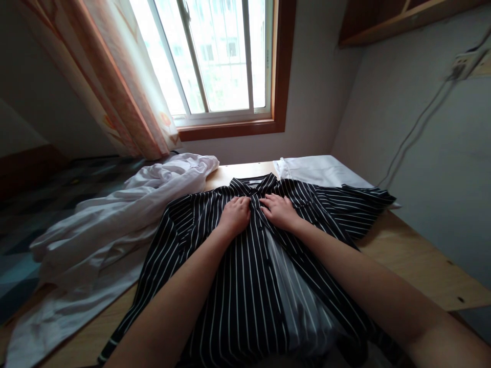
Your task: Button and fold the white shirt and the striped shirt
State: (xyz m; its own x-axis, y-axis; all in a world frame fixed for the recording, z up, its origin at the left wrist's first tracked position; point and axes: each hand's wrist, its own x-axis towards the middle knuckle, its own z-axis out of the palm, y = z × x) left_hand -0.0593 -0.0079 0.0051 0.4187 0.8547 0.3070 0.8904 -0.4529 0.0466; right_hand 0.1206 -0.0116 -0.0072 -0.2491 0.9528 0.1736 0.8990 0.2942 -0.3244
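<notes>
One wooden tabletop [414, 266], below the window [218, 61], bears everything handled. Black-and-white striped shirt [245, 276]: spread front up, collar toward the window; front parted lower down, lighter inner side showing. Step in hand, my judgement: working or smoothing the upper front edges. A next move there would call for the two edges lying level, cloth kept unpuckered.

White garment [111, 225]: crumpled, lies along the left, by the shirt's sleeve. White cloth [318, 171]: flatter, far right corner, partly under the other sleeve. Containers: no box, basket or bag seen. Wall shelf [383, 30] is cut off by the frame; contents cannot be told.

Left hand [235, 214]: palm down on the shirt, fingers close together, slightly bent. Right hand [282, 212]: palm down opposite, fingers a little spread. Narrow gap between the hands. Whether either pinches fabric: cannot tell. Collar [253, 182]: just beyond the fingertips. Buttons: too small to tell which are fastened.
</notes>
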